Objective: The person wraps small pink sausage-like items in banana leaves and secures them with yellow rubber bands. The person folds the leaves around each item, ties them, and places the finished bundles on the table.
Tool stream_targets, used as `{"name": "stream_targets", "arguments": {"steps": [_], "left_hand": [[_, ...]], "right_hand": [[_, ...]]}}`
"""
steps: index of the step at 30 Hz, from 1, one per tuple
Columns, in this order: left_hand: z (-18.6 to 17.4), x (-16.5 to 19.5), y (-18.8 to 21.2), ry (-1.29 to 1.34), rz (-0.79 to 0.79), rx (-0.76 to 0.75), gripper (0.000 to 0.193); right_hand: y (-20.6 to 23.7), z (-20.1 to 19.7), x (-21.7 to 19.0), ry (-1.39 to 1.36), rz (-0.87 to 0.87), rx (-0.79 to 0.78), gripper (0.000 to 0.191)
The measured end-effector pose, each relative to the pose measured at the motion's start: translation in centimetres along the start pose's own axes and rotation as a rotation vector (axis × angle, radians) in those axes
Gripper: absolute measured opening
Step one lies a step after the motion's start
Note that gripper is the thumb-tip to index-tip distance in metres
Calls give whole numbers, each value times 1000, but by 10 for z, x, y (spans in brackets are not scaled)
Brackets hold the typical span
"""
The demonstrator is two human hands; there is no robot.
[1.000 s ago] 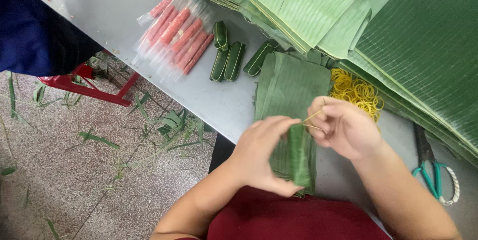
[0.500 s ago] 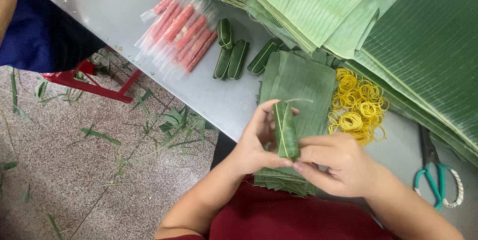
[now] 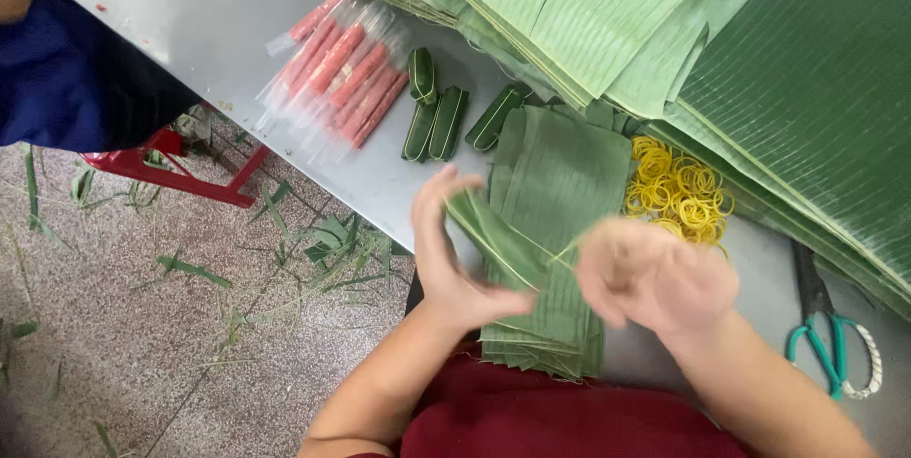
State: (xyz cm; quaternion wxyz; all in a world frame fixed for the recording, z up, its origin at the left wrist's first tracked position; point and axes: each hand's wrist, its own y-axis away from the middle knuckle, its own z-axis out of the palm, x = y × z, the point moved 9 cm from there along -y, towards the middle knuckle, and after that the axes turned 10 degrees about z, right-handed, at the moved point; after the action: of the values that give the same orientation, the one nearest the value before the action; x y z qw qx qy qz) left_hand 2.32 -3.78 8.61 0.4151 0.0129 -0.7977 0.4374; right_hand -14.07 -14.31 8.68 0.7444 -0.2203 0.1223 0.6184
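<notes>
My left hand [image 3: 454,259] holds a small roll wrapped in green leaf [image 3: 493,238] above a stack of cut leaf pieces [image 3: 555,187] on the grey table [image 3: 237,12]. A thin yellow rubber band [image 3: 562,251] stretches from the roll toward my right hand [image 3: 655,276], which is blurred from motion and closed around the band's end. Several finished leaf-wrapped rolls [image 3: 435,116] lie just beyond the stack. A loose heap of yellow rubber bands [image 3: 678,192] sits to the right of the stack.
Pink sausage sticks in clear plastic [image 3: 342,69] lie at the table's left. Large banana leaves [image 3: 664,31] are piled across the back and right. Green-handled scissors [image 3: 826,339] lie at the right edge. Another person in blue [image 3: 66,78] stands at far left by a red stool [image 3: 180,173].
The roll has tilted from upright to slanting left. My hands have moved apart, the right pulling a rubber band away from the roll.
</notes>
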Motion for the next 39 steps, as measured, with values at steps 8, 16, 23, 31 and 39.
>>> {"name": "stream_targets", "arguments": {"steps": [8,16,23,31,39], "left_hand": [[7,52,3,-411,532,-65,95],[22,39,-20,-282,259,-308,112],[44,28,-11,542,-54,-558,107],[24,24,-16,526,62,-787,115],[-20,-49,-43,-495,22,-441,98]], "right_hand": [[2,-60,35,627,293,431,62],[19,-50,33,704,262,384,59],[24,-69,54,302,288,561,52],[5,-77,35,767,540,382,32],[-82,-19,-86,2192,-362,773,22]]}}
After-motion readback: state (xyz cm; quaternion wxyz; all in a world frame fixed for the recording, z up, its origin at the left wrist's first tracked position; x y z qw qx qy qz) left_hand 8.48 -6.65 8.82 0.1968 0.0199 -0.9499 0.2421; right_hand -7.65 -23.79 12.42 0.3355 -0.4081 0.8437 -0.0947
